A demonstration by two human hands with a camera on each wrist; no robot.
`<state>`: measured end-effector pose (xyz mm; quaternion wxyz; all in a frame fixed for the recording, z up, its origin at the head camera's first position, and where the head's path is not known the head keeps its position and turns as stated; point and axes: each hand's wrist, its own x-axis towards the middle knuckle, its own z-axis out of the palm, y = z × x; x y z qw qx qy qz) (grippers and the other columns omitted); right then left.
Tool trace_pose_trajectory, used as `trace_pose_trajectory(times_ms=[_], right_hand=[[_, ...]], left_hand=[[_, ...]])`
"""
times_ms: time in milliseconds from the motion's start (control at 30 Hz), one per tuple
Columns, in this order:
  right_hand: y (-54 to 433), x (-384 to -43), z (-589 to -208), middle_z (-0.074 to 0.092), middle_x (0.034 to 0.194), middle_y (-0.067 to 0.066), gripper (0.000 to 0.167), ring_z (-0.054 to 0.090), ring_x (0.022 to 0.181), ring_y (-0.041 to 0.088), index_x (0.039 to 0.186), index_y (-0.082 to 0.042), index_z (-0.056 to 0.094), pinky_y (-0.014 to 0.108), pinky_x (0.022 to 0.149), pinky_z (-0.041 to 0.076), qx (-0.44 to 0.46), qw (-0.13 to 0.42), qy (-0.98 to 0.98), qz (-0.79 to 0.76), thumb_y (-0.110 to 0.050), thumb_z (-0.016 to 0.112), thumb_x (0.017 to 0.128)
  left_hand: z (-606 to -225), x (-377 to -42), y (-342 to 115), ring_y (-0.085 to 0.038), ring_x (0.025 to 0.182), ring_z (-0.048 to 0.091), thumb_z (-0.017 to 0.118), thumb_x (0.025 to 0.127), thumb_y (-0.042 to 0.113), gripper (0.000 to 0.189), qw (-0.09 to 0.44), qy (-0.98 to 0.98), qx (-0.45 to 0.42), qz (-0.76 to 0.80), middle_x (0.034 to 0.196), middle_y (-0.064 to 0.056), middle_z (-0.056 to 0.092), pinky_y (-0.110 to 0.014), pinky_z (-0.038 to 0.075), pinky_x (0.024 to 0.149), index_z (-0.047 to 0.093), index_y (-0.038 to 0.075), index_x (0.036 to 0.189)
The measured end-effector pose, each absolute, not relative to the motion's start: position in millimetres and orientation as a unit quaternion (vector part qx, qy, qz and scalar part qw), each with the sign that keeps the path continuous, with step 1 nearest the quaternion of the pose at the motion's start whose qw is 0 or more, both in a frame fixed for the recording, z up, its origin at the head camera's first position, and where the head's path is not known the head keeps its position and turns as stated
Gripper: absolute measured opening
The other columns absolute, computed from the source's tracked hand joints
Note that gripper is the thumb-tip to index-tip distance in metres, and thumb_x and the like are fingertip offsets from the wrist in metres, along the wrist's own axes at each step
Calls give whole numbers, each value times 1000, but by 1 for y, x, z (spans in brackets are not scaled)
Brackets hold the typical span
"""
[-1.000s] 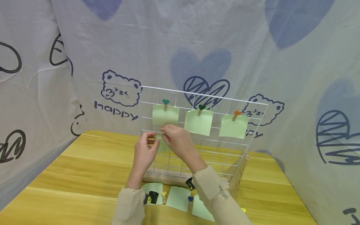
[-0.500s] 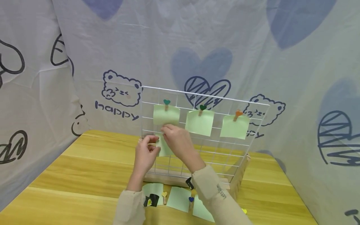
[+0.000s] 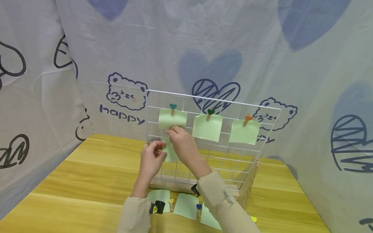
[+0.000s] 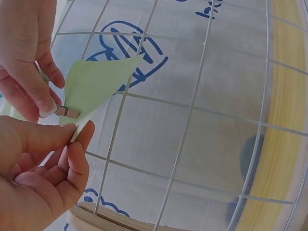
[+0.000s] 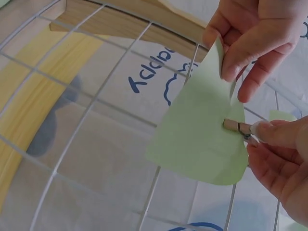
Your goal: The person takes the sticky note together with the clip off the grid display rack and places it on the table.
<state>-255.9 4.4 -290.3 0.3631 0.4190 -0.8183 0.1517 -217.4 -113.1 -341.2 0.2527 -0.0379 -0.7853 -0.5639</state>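
A green paper note lies against the white wire grid, below a row of hanging notes. My left hand pinches one edge of this note between thumb and fingers, as the left wrist view shows. With my right hand I hold a small wooden clothespin by its end, and its tip overlaps the note near an edge. Whether the clothespin also bites a wire I cannot tell. In the head view my right hand hides the clothespin and part of the note.
Above, three green notes hang under heart-topped clothespins. On the wooden table in front of the grid's wooden base lie several more notes, a yellow-heart clothespin and a blue-heart one. A printed cloth stands behind.
My left fingers have dropped slightly at the note's edge, and more of the note shows between my hands. My right hand stays in nearly the same place.
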Motion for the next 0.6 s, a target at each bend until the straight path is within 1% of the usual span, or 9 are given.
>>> trace_pose_trajectory(times_ms=[133,333,433,600], right_hand=[[3,-256,-293,60,90,10,15,58,83,20,92,3,64,21,74,48,413,365,-818,168,7,62,78],[1,-256,-294,60,89,10,19,58,83,21,92,2,64,22,75,48,396,372,-820,182,10,64,75],[1,-255,-293,61,89,10,21,58,83,21,93,2,64,22,74,48,391,364,-823,193,10,65,74],[1,-253,-293,59,87,9,19,57,82,20,93,1,64,22,74,48,396,342,-824,219,10,64,75]], left_hand=[[-343,-219,-113,-22,70,55,60,76,-12,21,254,-788,-41,-559,90,-16,60,-22,45,57,60,-5,95],[-344,-221,-113,-22,68,55,60,75,-13,19,251,-788,-49,-560,88,-18,61,-21,44,55,61,-7,94],[-344,-221,-113,-22,69,55,60,76,-12,19,251,-790,-49,-558,88,-18,61,-21,44,55,61,-8,94],[-344,-221,-114,-23,69,55,60,76,-12,18,255,-792,-51,-553,88,-20,61,-21,44,55,61,-8,94]])
